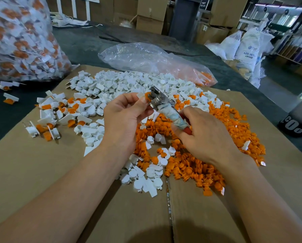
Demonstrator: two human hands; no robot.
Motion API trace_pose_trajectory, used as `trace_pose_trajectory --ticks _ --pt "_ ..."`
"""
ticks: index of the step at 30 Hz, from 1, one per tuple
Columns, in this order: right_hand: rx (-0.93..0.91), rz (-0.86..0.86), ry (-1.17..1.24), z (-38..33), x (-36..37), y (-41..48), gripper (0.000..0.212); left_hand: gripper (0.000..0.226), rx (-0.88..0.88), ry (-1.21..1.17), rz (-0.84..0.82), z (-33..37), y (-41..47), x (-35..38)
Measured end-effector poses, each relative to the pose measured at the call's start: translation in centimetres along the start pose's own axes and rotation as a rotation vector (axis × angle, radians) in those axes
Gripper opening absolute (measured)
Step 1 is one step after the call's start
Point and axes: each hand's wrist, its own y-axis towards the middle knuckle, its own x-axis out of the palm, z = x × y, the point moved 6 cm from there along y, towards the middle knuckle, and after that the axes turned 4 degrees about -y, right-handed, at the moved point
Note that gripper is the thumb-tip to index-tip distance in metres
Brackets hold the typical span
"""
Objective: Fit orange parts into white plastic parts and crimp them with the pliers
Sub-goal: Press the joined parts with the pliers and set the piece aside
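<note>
Holding the piece up over the piles right now: the left hand (124, 116) pinches a white part (140, 95) between thumb and fingertips, with an orange part (148, 95) sitting in it and facing right, toward the tool. The right hand (204, 137) is wrapped round the taped handles of the pliers (161, 104), fingers curled on them

What matters here is the line of the pliers. The long axis runs from the right hand at lower right, up and left to the metal head, and the head is right at the orange part, touching it or as good as. Can't tell from this angle whether the jaws are round the piece or just up against it, the thumb and the head hide that bit

So the piece lies up-left of the right hand, straight off the tool's nose, and the left hand is the nearer one. My guess is the squeeze comes next, and it only works if the piece sits square to the jaws

The white heap (129, 81) is behind the hands and the orange heap (199, 163) is under and right of them, all on cardboard (41, 163) on the bench (87, 42)
</note>
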Motion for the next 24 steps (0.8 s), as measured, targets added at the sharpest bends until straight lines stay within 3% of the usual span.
trace_pose_trajectory --ticks 13,24 --pt "-0.003 -0.090 0.217 0.1 0.7 -0.1 0.017 0.023 -0.069 0.117 -0.006 -0.3 -0.2 0.0" --pt "0.026 -0.102 0.195 0.0 1.3 -0.1 0.014 0.023 -0.104 0.157 0.018 -0.5 -0.1 -0.4"
